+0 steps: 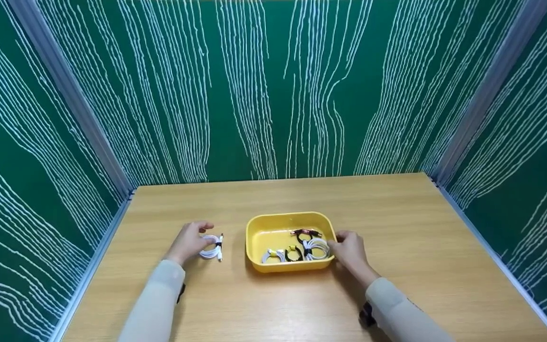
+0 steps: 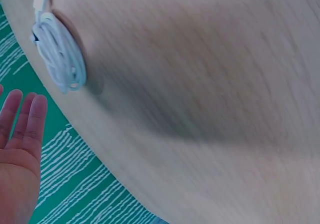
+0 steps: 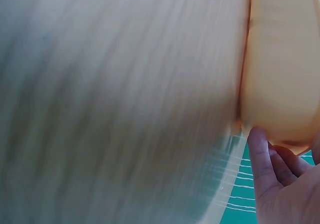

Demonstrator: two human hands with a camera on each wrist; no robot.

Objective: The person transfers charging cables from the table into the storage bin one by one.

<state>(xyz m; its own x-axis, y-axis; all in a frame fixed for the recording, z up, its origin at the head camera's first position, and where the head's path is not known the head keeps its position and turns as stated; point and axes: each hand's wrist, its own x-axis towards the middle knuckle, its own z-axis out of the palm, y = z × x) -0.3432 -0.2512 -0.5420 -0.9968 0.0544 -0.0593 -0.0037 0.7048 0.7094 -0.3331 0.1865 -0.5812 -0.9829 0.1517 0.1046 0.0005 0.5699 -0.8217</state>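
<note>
The right hand (image 1: 349, 249) touches the right rim of the yellow tray (image 1: 273, 232) with relaxed fingers (image 3: 260, 149). The left hand (image 1: 189, 241), fingers straight, is just beside a coiled white cable (image 1: 212, 247) lying on the counter (image 1: 397, 223), left of the tray, which holds more coiled cables (image 1: 302, 247).

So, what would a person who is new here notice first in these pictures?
First comes the yellow tray in the middle of the wooden table, with several coiled cables, white and black, lying inside it. The right hand touches the tray's right side. To the left of the tray, the left hand is at a coiled white cable lying on the table.
</note>
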